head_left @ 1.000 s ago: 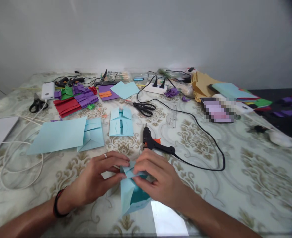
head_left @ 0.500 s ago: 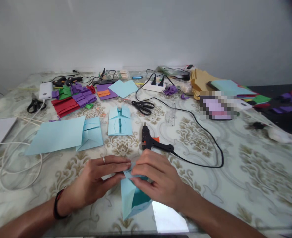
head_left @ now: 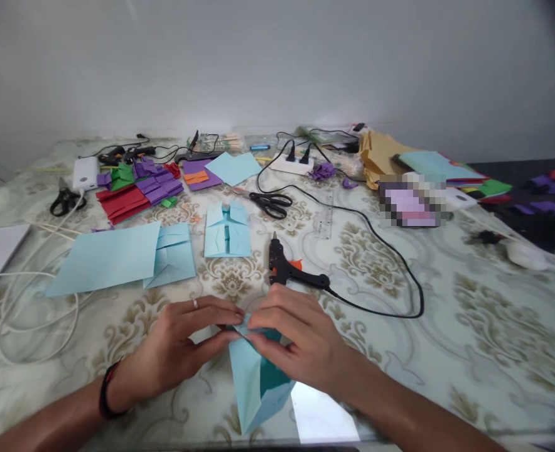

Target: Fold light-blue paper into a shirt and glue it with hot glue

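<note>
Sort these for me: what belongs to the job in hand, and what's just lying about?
In the job:
- folded blue paper, between left hand and right hand
- perhaps the glue gun, lying nearby

Apparently just lying about:
- middle scissors
- clear ruler
- crumpled purple paper

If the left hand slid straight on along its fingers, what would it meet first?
The left hand has its fingertips at the folded light-blue paper, so that comes first; the right hand looks to be next, just beyond, though their exact depths are unclear.
</note>
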`<move>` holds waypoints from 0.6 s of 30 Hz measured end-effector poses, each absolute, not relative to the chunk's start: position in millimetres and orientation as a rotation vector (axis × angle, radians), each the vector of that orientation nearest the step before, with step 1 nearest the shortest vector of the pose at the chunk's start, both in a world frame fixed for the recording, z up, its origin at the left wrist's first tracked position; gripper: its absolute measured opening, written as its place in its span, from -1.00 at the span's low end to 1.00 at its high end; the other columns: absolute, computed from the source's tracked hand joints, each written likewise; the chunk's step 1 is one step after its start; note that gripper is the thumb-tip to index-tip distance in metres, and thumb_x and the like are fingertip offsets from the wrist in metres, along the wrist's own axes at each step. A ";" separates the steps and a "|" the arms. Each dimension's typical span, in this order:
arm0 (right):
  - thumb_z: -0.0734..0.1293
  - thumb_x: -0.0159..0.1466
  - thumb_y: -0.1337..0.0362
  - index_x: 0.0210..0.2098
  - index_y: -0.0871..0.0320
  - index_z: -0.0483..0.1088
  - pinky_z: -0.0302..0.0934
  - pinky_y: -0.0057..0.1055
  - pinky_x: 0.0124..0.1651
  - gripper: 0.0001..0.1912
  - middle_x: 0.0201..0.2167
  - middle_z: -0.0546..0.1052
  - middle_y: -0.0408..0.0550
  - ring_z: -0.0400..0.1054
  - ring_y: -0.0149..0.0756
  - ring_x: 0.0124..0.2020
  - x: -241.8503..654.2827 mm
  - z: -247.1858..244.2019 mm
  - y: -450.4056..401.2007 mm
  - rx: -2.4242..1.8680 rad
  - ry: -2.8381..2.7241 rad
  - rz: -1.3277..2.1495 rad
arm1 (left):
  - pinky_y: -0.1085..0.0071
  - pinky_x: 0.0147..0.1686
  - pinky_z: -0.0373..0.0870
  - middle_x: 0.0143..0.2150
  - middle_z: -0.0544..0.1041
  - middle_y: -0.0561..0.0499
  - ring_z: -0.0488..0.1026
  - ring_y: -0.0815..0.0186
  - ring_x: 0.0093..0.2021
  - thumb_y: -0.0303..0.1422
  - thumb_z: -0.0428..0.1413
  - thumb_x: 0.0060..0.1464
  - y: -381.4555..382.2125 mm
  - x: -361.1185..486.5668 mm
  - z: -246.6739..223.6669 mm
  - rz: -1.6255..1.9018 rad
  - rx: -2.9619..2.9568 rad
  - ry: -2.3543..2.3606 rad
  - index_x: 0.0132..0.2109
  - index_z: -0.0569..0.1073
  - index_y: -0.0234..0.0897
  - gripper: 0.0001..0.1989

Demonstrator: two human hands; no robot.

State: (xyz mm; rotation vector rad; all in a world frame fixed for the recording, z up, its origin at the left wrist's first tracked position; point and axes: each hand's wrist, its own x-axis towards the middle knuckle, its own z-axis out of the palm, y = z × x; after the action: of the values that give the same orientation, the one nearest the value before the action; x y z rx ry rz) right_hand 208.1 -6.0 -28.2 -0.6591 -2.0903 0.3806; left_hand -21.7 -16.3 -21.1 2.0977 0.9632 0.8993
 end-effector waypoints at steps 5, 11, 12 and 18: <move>0.35 0.40 0.38 -0.20 0.13 0.44 0.34 -0.30 -0.25 -0.96 -0.35 0.56 -0.06 0.42 -0.26 -0.33 208.7 -28.8 -6.0 -0.683 -2.103 0.374 | 0.41 -0.10 0.63 -0.06 0.73 0.01 0.70 0.25 -0.10 -0.36 0.26 0.28 -17.6 -21.7 -21.5 0.912 2.090 0.971 -0.06 0.61 -0.11 -0.89; 0.30 0.37 0.45 -0.22 0.12 0.45 0.31 -0.34 -0.30 -0.88 -0.37 0.53 -0.09 0.39 -0.29 -0.36 208.8 -29.5 -5.7 -0.675 -2.117 0.410 | 0.46 -0.10 0.62 -0.06 0.71 0.00 0.69 0.29 -0.09 -0.40 0.23 0.31 -17.3 -22.0 -19.7 0.958 2.172 0.935 -0.07 0.57 -0.15 -0.92; 0.30 0.36 0.45 -0.23 0.13 0.45 0.30 -0.34 -0.30 -0.88 -0.37 0.52 -0.09 0.38 -0.30 -0.36 208.6 -29.4 -5.6 -0.667 -2.115 0.405 | 0.48 -0.10 0.62 -0.05 0.71 -0.01 0.69 0.31 -0.09 -0.40 0.22 0.32 -16.9 -22.0 -19.3 0.971 2.195 0.917 -0.07 0.57 -0.16 -0.93; 0.30 0.36 0.48 -0.27 0.15 0.44 0.28 -0.35 -0.30 -0.86 -0.38 0.51 -0.09 0.36 -0.31 -0.36 208.0 -28.0 -6.2 -0.655 -2.120 0.391 | 0.56 -0.04 0.58 -0.03 0.68 -0.01 0.67 0.38 -0.07 -0.43 0.21 0.33 -16.6 -22.6 -19.7 0.993 2.236 0.876 -0.05 0.55 -0.21 -0.92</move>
State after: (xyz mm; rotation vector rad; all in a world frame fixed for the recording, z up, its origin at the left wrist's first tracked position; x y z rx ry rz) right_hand 208.0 -6.2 -28.0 -0.6552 -2.1196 0.3908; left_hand -22.6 -16.6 -19.7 2.2356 0.8764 0.9929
